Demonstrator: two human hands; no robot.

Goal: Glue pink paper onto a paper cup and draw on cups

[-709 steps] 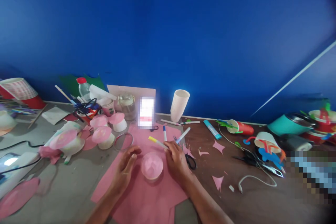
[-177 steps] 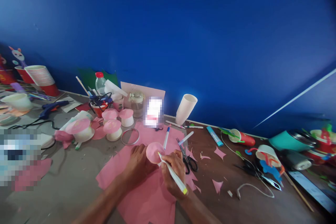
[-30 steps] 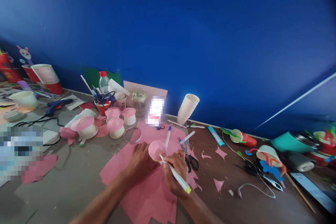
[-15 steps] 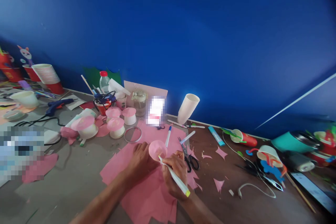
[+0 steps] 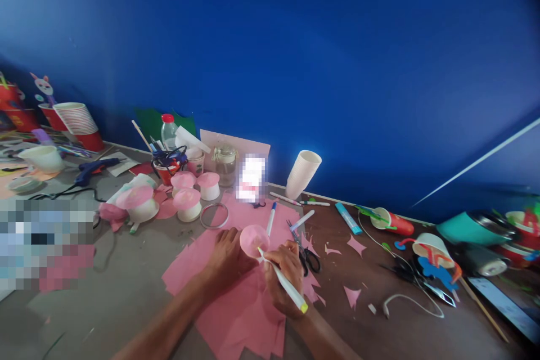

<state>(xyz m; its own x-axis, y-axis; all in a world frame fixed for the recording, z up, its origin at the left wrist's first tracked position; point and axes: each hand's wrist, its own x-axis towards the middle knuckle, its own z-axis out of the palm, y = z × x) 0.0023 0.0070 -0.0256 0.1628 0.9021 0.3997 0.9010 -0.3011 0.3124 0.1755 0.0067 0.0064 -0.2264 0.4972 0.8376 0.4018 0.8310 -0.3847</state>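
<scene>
My right hand [image 5: 284, 278] is closed round a white marker [image 5: 287, 287] with a yellow end. The marker's tip rests on a round pink paper top [image 5: 254, 239], like those on the paper cups nearby. My left hand [image 5: 230, 256] grips this pink-topped cup from its left side; most of the cup's body is hidden by my hands. Beneath both hands lie sheets of pink paper [image 5: 236, 315]. Black-handled scissors [image 5: 309, 259] lie just right of my right hand. A blue-capped marker [image 5: 271, 216] and a ring [image 5: 214, 216] lie beyond the hands.
Several pink-topped paper cups [image 5: 188, 205] stand at the left. A stack of paper cups [image 5: 304, 174] leans at the blue wall. Farther left are a glue gun [image 5: 86, 171] and a glass jar [image 5: 224, 166]. Pink scraps [image 5: 351, 296] and a cable [image 5: 413, 299] lie on the right.
The marker tip has shifted slightly to the right on the pink top, with my right hand moving along. My left hand keeps its hold.
</scene>
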